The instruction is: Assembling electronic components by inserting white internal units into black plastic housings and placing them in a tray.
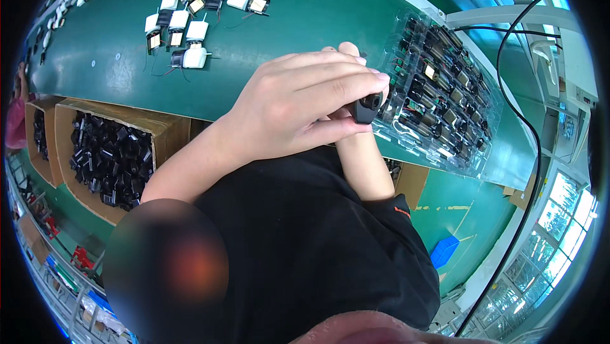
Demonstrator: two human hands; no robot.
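Note:
In front of my chest, over the near edge of the green table, my left hand is closed round a small black plastic part. One dark end of the part, with a round opening, shows between the thumb and fingers. My right hand is mostly hidden behind the left one. Only some of its fingertips stick out above, so its grip cannot be made out. Just right of both hands lies a clear plastic tray filled with rows of black parts, wires and small green boards.
White-and-black assemblies with thin wires lie scattered on the green table. At the left, a cardboard box holds many black parts, with another box beside it. A black cable hangs at the right. A blue bin sits on the floor.

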